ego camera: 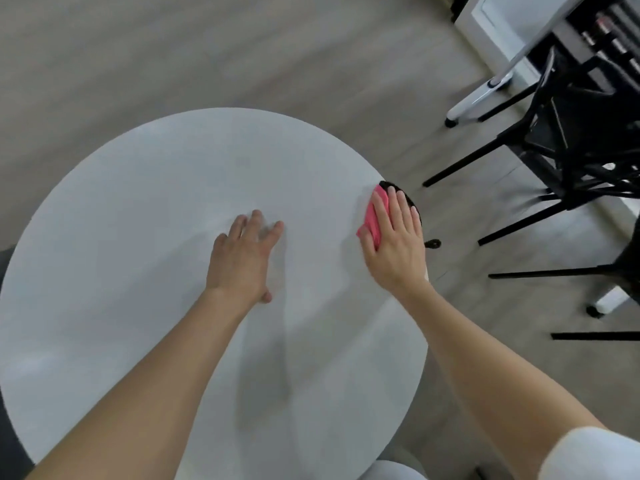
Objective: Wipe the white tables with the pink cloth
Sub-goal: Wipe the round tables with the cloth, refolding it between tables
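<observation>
A round white table [145, 237] fills the left and middle of the head view. My right hand [394, 244] lies flat with straight fingers on the pink cloth [375, 213], pressing it onto the table's right edge. Most of the cloth is hidden under the palm. My left hand [242, 261] rests flat on the tabletop near its middle, fingers spread, holding nothing.
Black chairs [561, 143] with thin legs stand to the right on the grey wood floor. A second white table's leg [485, 95] and top show at the upper right. A dark object [412, 202] sits just beyond the table's right edge, under my right hand.
</observation>
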The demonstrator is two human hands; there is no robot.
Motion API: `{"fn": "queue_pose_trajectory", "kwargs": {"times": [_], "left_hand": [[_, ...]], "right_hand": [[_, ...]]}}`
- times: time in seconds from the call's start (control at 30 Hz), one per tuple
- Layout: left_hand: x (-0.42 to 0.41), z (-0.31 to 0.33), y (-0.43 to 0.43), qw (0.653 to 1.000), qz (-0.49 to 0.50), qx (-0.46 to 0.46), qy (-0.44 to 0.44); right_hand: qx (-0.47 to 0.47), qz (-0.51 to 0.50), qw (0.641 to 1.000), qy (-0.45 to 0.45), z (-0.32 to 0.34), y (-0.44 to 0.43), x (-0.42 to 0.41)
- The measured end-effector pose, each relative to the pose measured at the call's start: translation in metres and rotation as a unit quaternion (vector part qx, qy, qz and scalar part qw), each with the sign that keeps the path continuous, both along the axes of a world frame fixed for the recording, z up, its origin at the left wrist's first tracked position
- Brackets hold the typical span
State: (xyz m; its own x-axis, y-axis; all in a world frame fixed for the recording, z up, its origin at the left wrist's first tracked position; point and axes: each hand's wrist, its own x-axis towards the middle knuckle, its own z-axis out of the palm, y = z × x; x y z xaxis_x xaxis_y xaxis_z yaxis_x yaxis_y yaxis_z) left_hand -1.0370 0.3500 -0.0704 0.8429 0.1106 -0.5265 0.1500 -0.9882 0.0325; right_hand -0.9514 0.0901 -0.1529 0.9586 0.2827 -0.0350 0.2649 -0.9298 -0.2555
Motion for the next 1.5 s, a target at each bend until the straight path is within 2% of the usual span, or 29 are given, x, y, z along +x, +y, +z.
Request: {"fn": "queue_pose_trajectory", "kwargs": {"times": [0.07,0.13,0.27,0.33,0.4,0.47,0.57,0.67,0.73,0.8,0.9,0.97,1.03,1.13,1.27,1.4,1.5], "left_hand": [[-0.001,-0.001,0.001,1.0,-0.001,-0.001,-0.004],[-0.002,-0.003,0.001,1.0,0.0,-0.002,-0.02],[-0.001,-0.006,0.001,1.0,-0.007,0.007,-0.026],[-0.002,-0.006,0.001,0.999,-0.006,0.007,-0.034],[-0.002,-0.005,0.001,0.999,-0.006,0.012,-0.042],[-0.002,-0.004,0.001,0.999,-0.008,0.011,-0.037],[-0.001,-0.003,-0.002,1.0,-0.002,0.006,-0.011],[-0.001,-0.004,-0.002,1.0,0.001,0.005,-0.013],[-0.002,-0.005,-0.002,1.0,0.006,-0.002,-0.02],[-0.002,-0.005,-0.001,0.999,0.003,0.005,-0.036],[-0.002,-0.007,0.0,0.999,-0.008,0.007,-0.05],[-0.001,-0.007,0.001,0.999,-0.014,0.009,-0.044],[-0.002,-0.006,0.0,0.999,-0.016,0.014,-0.039],[-0.002,-0.004,-0.001,1.0,-0.01,0.008,-0.027],[0.0,-0.006,0.0,1.0,-0.021,0.009,-0.013],[-0.012,-0.004,0.007,0.999,-0.022,-0.005,-0.023],[-0.057,-0.001,0.018,0.996,0.006,-0.032,-0.082]], "right_hand": [[0.006,-0.073,0.997,-0.023,-0.007,0.05,0.039],[0.014,-0.085,0.995,-0.044,-0.015,0.118,0.076],[0.018,0.057,0.998,-0.028,-0.011,0.216,0.096],[0.038,0.135,0.99,-0.027,-0.013,0.2,0.097],[0.055,0.16,0.985,-0.036,-0.017,0.149,0.09],[0.049,0.118,0.991,-0.038,-0.013,0.081,0.066],[0.034,-0.018,0.999,0.006,-0.003,-0.002,0.016],[0.011,-0.138,0.99,0.023,-0.008,0.003,0.013],[-0.002,-0.153,0.988,-0.002,-0.012,0.051,0.037],[0.012,-0.094,0.995,-0.025,-0.014,0.117,0.063],[0.004,0.048,0.998,-0.032,-0.009,0.195,0.081],[0.013,0.111,0.993,-0.03,-0.01,0.198,0.086],[0.032,0.15,0.987,-0.038,-0.014,0.164,0.084],[0.037,0.099,0.994,-0.036,-0.015,0.084,0.056],[0.028,-0.019,0.999,-0.014,-0.002,-0.01,-0.035],[0.006,-0.135,0.991,0.016,0.001,-0.023,-0.135],[-0.015,-0.154,0.988,0.007,-0.002,-0.013,-0.144]]}}
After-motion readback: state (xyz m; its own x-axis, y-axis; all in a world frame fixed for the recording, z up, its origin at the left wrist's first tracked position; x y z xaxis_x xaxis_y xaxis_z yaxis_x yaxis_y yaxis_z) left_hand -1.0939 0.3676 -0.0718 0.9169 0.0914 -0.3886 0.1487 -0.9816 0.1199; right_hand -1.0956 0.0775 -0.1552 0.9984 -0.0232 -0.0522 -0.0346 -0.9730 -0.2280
